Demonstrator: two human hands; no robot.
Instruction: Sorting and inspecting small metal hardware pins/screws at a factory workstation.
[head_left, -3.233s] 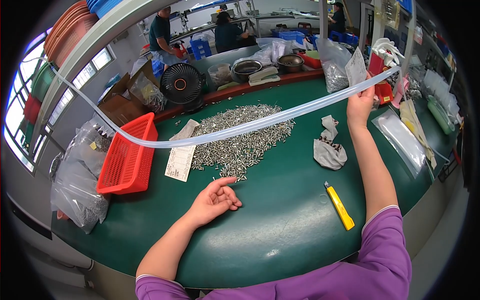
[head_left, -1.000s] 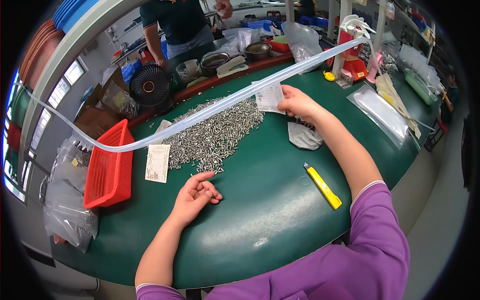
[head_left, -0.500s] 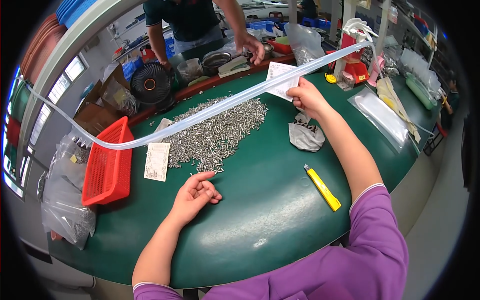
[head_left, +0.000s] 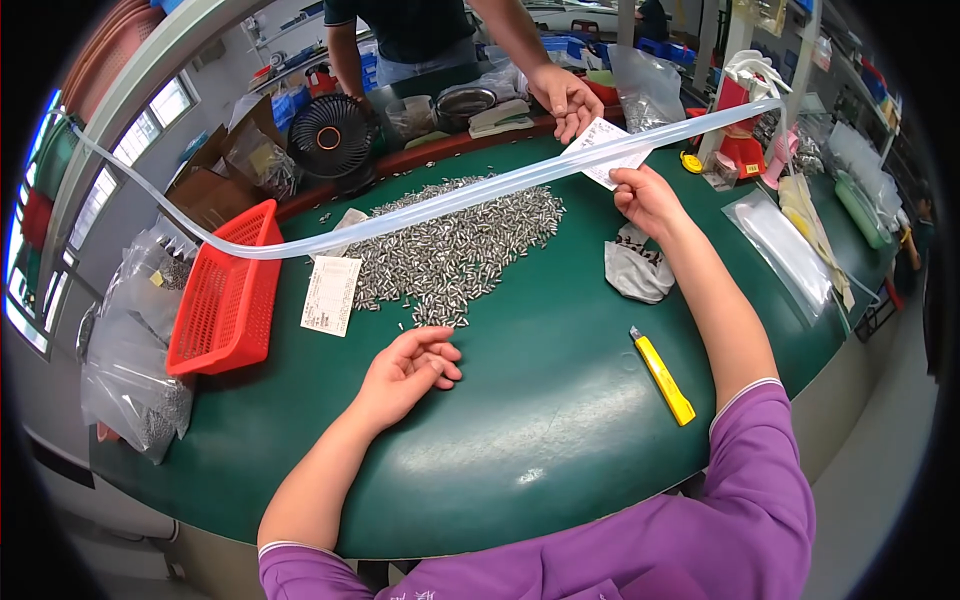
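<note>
My right hand reaches out over the far right of the table, thumb and fingers pinching the near corner of a white printed slip. A co-worker's hand is at the slip's far edge; whether it touches is unclear. My left hand rests on the green table, fingers loosely curled and holding nothing, just in front of a pile of small metal pins. Left of the pile lies a second printed slip. A crumpled grey bag with dark pieces is below my right hand.
A yellow utility knife lies to the right. At the left stand a red basket and clear bags of parts. A translucent strip spans the view above the table. A black fan and clear plastic sheets sit farther out.
The co-worker's hand has come down and right to the far edge of the slip in my right hand. My left hand stays by the pile; the whole view has shifted slightly.
</note>
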